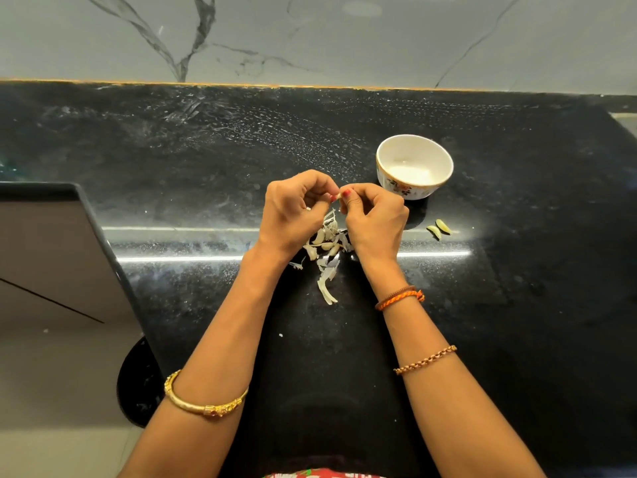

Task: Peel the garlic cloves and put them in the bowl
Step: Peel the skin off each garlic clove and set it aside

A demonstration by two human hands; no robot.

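counter [517, 305]: black, speckled; front-left edge cuts diagonally toward the near corner, back edge meets grey veined wall [310, 36]
open room: bare stretch left of the hands, more bare counter right of the bowl and toward the near right
left hand [293, 208]: raised over the pile, fingers curled, pinching one end of garlic clove [338, 197]
right hand [374, 219]: same height, fingers curled, thumb and forefinger pinching the other end of the clove; fingertips of both hands nearly touching
wrists: forearms converge from lower corners; gold bangle [203, 401] on left, orange thread band [400, 298] and bead chain [425, 359] on right
garlic pile [324, 241]: unpeeled cloves and loose white skins on counter, under and between the hands
bowl [382, 160]: white, floral band, upright, just beyond the right hand; contents unclear
two green pods [439, 228]: right of the right hand, near the bowl
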